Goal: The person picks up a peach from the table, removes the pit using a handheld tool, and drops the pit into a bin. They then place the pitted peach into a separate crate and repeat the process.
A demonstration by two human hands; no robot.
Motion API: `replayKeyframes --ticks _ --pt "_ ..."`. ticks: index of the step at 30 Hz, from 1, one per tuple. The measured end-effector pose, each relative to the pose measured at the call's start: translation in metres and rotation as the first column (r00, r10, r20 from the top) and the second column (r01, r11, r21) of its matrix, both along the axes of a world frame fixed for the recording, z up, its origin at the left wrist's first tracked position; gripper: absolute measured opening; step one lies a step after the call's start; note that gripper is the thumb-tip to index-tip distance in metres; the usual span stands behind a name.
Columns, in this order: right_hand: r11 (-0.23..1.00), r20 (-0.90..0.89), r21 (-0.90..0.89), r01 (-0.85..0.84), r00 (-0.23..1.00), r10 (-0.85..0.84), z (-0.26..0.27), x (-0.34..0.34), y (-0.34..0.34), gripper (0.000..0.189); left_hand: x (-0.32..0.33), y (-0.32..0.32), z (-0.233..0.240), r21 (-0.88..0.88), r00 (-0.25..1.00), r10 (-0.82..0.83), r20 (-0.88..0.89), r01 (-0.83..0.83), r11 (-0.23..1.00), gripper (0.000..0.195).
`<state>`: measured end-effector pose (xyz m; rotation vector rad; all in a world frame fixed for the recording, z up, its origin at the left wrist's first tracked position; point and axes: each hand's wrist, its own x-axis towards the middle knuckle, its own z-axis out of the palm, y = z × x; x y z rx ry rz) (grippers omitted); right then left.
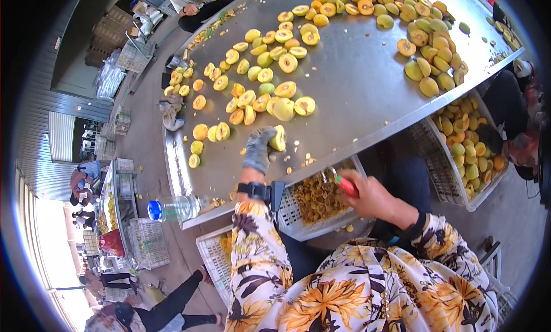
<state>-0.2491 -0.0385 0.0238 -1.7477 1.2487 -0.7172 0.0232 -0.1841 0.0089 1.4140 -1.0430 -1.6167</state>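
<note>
My left hand [258, 150], in a grey glove, holds a halved yellow peach [280, 138] just above the metal table [344, 82]. The cut face of the half points to the right. In my bare right hand [374, 196] is a pitting tool [347, 186] with a red and green handle and a metal end. That hand is over a white plastic crate [297, 224] of peach pits and scraps [320, 198], below the table edge. Loose peach halves [284, 109] lie beyond my left hand, several with brown pit areas showing.
A larger peach pile [439, 48] sits at the table's right. Peach halves fill another crate [467, 147] below it, beside a person in dark trousers [508, 99]. A plastic bottle [176, 209] with a blue cap is at the left corner, near a crumpled cloth [172, 110].
</note>
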Motion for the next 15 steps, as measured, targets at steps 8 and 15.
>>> replayKeyframes --ticks 8,15 --pt "0.997 0.141 -0.040 -0.063 0.988 0.068 0.016 0.051 -0.022 0.056 -0.021 0.105 0.021 0.412 0.971 -0.025 -0.237 0.124 0.903 0.058" --pt "0.972 0.399 0.231 0.045 0.907 -0.137 0.008 0.073 -0.004 0.045 -0.058 0.151 -0.001 -0.126 0.956 0.230 -0.179 -0.255 0.959 0.056"
